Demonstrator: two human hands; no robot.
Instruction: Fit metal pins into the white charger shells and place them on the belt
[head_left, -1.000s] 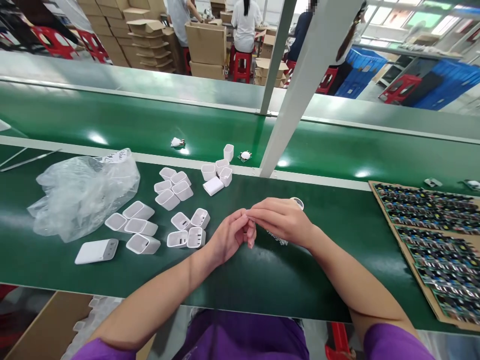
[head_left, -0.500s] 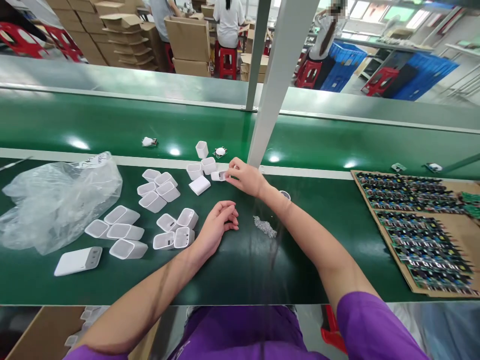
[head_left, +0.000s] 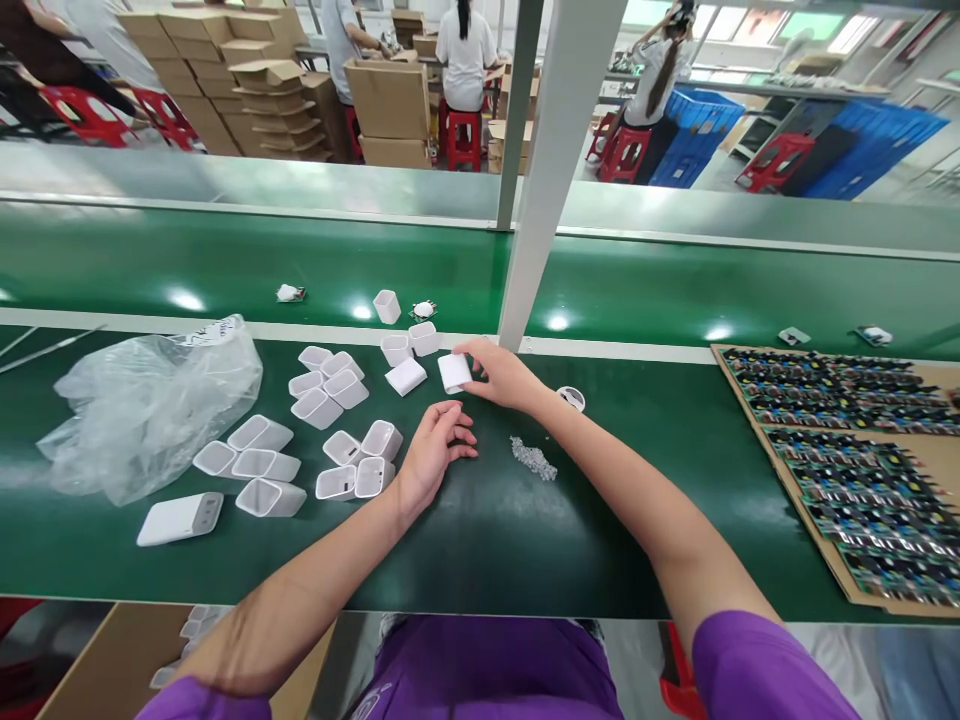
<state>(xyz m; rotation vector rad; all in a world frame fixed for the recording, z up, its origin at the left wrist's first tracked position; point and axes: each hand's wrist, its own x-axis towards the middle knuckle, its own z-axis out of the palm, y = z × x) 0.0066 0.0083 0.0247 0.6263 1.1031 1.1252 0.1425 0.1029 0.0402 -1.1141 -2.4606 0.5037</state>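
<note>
My right hand (head_left: 499, 375) has its thumb and fingers on a white plastic charger housing (head_left: 453, 372), its smooth flat side showing. My left hand (head_left: 439, 445) lies on the green table, fingers loosely curled and nothing visible in them. Just left of it are several open-ended white housings (head_left: 374, 476), some with small slots inside. Another white housing (head_left: 406, 377) lies on its side by the held one. Two more housings (head_left: 424, 338) stand behind it. A small heap of clear little pieces (head_left: 533, 458) lies under my right forearm.
More housings (head_left: 328, 386) are grouped at left, beside a clear plastic bag (head_left: 161, 410) and a finished-looking white block (head_left: 180, 519). Rows of circuit boards (head_left: 862, 500) lie on cardboard at right. A white post (head_left: 534, 200) rises behind my right hand. People sit beyond the green belt (head_left: 225, 255).
The housing in my right hand has come slightly nearer and turned, so a broad flat side shows instead of its end. My left hand has hardly moved; the view has shifted a little.
</note>
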